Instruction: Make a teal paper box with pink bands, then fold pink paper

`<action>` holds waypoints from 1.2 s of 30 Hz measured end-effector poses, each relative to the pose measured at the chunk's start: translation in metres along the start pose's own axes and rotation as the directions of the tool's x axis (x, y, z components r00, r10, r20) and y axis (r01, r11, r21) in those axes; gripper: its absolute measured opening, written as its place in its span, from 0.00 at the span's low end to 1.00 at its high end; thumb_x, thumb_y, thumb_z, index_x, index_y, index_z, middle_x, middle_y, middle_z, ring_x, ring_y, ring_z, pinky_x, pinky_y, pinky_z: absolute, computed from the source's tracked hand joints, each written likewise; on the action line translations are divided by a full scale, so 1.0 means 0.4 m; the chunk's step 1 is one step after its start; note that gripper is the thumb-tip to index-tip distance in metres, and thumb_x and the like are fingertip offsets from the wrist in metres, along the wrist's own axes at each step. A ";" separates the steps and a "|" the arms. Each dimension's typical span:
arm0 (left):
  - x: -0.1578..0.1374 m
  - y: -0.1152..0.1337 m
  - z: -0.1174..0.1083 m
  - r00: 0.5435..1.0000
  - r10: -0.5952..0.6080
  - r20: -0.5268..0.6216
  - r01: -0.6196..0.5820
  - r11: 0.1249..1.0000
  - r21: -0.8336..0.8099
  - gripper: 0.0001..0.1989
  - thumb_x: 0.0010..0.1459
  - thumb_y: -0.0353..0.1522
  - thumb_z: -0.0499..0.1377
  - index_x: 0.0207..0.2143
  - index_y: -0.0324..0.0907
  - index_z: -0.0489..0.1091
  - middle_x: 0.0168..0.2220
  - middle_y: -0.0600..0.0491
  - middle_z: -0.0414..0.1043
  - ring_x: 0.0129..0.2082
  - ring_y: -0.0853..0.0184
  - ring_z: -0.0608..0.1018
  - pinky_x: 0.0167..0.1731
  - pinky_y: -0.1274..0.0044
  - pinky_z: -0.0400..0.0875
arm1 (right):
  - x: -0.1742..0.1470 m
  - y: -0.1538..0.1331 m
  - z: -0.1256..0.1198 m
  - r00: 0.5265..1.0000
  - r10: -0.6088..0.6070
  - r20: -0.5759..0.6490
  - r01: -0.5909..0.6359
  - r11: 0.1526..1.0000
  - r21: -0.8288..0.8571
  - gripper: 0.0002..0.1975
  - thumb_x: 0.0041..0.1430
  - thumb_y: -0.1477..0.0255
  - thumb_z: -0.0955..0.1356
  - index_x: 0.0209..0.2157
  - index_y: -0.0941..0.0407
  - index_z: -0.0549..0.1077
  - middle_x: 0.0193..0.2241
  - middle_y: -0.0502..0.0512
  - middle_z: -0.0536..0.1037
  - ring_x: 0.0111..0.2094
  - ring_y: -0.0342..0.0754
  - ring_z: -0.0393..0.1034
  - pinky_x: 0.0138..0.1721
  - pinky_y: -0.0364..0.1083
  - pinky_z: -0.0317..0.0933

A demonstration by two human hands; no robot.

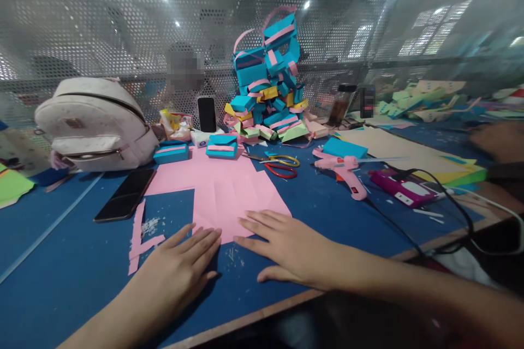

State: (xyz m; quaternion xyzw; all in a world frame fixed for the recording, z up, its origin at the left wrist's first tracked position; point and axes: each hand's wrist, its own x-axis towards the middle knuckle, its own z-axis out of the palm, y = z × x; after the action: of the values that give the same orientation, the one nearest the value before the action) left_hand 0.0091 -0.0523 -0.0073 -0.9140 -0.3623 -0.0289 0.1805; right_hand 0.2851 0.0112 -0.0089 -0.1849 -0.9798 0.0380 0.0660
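Observation:
A creased sheet of pink paper (pixel 229 191) lies on the blue table in front of me, partly over more pink paper (pixel 172 174) behind it. My left hand (pixel 184 262) rests palm down at the sheet's lower left edge, fingers stretched out. On its lower right part lies my right hand (pixel 286 245), flat with the fingers spread. Neither hand holds anything. Left of my left hand are pink paper strips (pixel 137 237) and white shreds (pixel 151 226). Two small blue paper boxes with pink bands, one a folded blue box (pixel 221 146), stand at the sheet's far edge.
Scissors (pixel 282 166) and a pink glue gun (pixel 344 172) lie to the right, by a purple power strip (pixel 403 188) with cables. A phone (pixel 126 196) and white backpack (pixel 98 125) are left. Paper bags (pixel 266 76) are piled behind. Another person's arm (pixel 501 142) is at far right.

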 end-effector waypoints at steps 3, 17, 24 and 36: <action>-0.002 0.001 0.006 1.000 -0.024 -0.019 0.023 0.999 -0.025 0.20 0.68 0.36 0.52 0.58 0.39 0.67 0.58 0.46 0.70 0.52 0.56 0.78 0.55 0.61 0.70 | -0.031 0.017 -0.018 0.998 0.057 -0.005 -0.057 0.998 -0.038 0.29 0.67 0.53 0.62 0.64 0.53 0.63 0.66 0.62 0.59 0.66 0.60 0.51 0.65 0.60 0.49; -0.005 -0.021 -0.040 0.997 -0.074 0.029 0.075 0.996 -0.040 0.16 0.67 0.35 0.52 0.52 0.43 0.72 0.56 0.50 0.73 0.51 0.55 0.78 0.53 0.62 0.72 | -0.171 0.074 -0.041 0.965 0.239 -0.105 -0.254 0.951 -0.178 0.18 0.66 0.61 0.66 0.55 0.50 0.73 0.61 0.58 0.68 0.64 0.59 0.58 0.60 0.63 0.57; -0.002 -0.005 -0.031 0.996 -0.077 0.045 0.080 0.995 -0.057 0.16 0.68 0.35 0.52 0.54 0.43 0.71 0.56 0.50 0.72 0.52 0.57 0.78 0.58 0.61 0.66 | -0.159 0.060 -0.032 0.956 0.238 -0.169 -0.275 0.929 -0.248 0.18 0.66 0.60 0.66 0.51 0.55 0.76 0.59 0.60 0.70 0.63 0.58 0.59 0.61 0.62 0.56; 0.122 0.050 0.041 0.999 0.007 -0.038 -0.009 0.997 -0.071 0.22 0.67 0.38 0.53 0.58 0.37 0.66 0.60 0.42 0.67 0.57 0.55 0.74 0.57 0.61 0.69 | -0.062 0.044 -0.006 0.996 0.086 -0.019 -0.088 0.990 -0.110 0.25 0.69 0.57 0.61 0.62 0.53 0.65 0.62 0.58 0.65 0.63 0.57 0.57 0.60 0.57 0.57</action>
State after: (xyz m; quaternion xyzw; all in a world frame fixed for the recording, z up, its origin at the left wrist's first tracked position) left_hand 0.0572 -0.0284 -0.0197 -0.9205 -0.3539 -0.0583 0.1550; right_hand 0.3144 0.0185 -0.0111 -0.2312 -0.9709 -0.0149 0.0609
